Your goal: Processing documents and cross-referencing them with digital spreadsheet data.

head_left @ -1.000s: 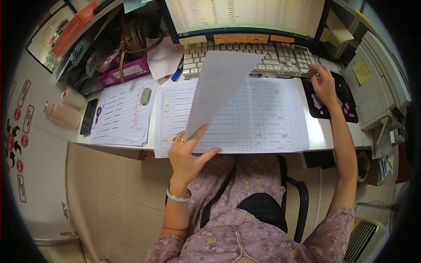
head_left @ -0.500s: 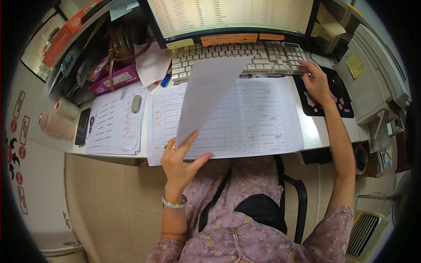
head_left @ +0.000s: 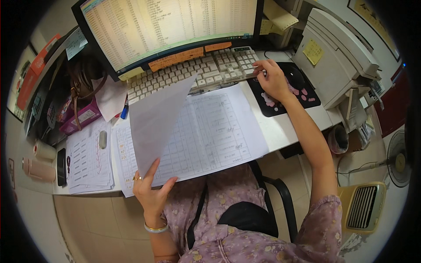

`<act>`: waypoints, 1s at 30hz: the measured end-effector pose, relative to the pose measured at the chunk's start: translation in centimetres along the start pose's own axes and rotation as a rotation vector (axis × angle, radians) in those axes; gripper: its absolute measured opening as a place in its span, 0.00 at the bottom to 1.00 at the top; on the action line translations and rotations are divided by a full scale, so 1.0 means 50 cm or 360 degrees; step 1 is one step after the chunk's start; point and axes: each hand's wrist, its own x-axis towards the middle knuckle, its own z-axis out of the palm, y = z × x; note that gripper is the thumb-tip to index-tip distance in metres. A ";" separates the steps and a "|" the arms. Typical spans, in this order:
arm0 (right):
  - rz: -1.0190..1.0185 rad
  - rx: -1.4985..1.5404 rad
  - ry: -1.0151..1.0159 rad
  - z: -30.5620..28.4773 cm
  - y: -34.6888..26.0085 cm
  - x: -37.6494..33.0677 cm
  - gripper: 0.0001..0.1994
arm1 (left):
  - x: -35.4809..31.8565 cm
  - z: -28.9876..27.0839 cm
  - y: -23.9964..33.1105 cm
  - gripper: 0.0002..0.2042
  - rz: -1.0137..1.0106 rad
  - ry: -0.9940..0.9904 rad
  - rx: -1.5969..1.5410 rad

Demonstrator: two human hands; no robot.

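Observation:
My left hand [head_left: 150, 193], with a ring and bangles, holds up a folded-over sheet of paper [head_left: 160, 116] at its near edge, its fingers behind and beside the page. The sheet stands tilted over a stack of printed table forms [head_left: 208, 136] with handwritten marks, which hangs slightly past the desk's front edge. My thumb is spread away from the fingers. At the right end of the white keyboard [head_left: 175, 79], my right hand [head_left: 275, 81] has its fingertips over the number keys, its fingers bent and apart with nothing held. My right wrist is above the mouse pad [head_left: 268, 107].
A monitor [head_left: 175, 30] stands behind the keyboard. A black mouse [head_left: 296, 79] and a printer [head_left: 333, 57] are on the right. To the left lie papers [head_left: 85, 158] with an eraser-like grey block [head_left: 102, 139], a phone [head_left: 62, 166] and a purple box [head_left: 81, 118].
The whole view has turned and shifted, so the desk appears tilted and more of the right side shows. Both hands keep nearly the same places over the sheet and the keys.

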 end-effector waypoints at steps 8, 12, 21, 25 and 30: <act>0.0158 -0.0053 -0.0102 -0.019 0.004 -0.004 0.15 | 0.012 0.014 0.002 0.29 0.0088 -0.0003 0.0018; 0.0109 -0.0011 -0.0157 -0.004 0.001 -0.001 0.16 | 0.008 0.009 -0.001 0.30 0.0067 -0.0006 0.0021; -0.0038 -0.0056 -0.0110 0.000 -0.005 -0.005 0.14 | 0.005 0.000 -0.005 0.31 0.0055 -0.0042 0.0030; -0.0039 -0.0109 -0.0111 -0.003 -0.011 0.002 0.14 | 0.001 0.001 -0.011 0.31 0.0002 -0.0032 -0.0045; 0.0070 -0.0129 -0.0270 -0.027 -0.001 0.038 0.13 | 0.007 0.011 -0.012 0.30 0.0030 -0.0018 -0.0111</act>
